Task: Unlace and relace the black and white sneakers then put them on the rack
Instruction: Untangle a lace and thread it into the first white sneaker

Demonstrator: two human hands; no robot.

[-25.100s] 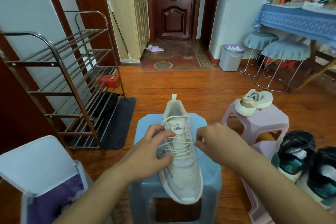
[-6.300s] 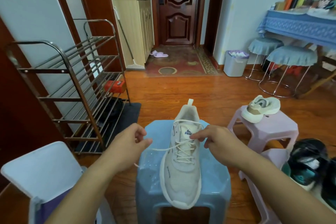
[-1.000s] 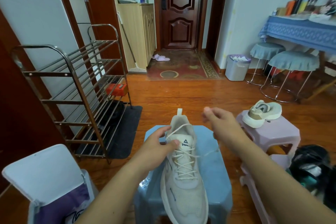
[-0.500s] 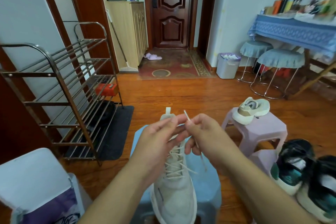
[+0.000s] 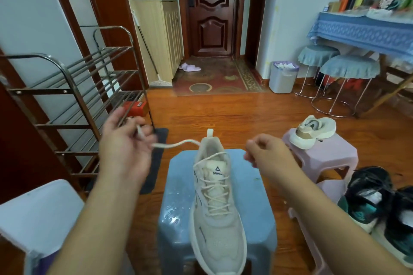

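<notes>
A pale beige sneaker (image 5: 215, 214) lies toe toward me on a blue plastic stool (image 5: 176, 198), its lace crossed up to the top eyelets. My left hand (image 5: 125, 143) is raised left of the shoe and pinches one lace end (image 5: 176, 144), which runs slack from the top eyelet. My right hand (image 5: 266, 154) hovers right of the shoe's collar with curled fingers; whether it holds the other lace end is unclear. A black and teal sneaker pair (image 5: 377, 205) sits at the right edge. The metal shoe rack (image 5: 73, 105) stands at the left.
A second beige sneaker (image 5: 311, 130) rests on a lilac stool (image 5: 328, 156) to the right. A white bin lid (image 5: 38, 214) is at lower left. Farther off are a grey waste bin (image 5: 282, 78), two round stools (image 5: 348, 71) and a blue-clothed table (image 5: 362, 29).
My hands were together above the shoe's collar half a second ago; now they have parted, the left pulling a lace end out to the left, the right drawn to the right.
</notes>
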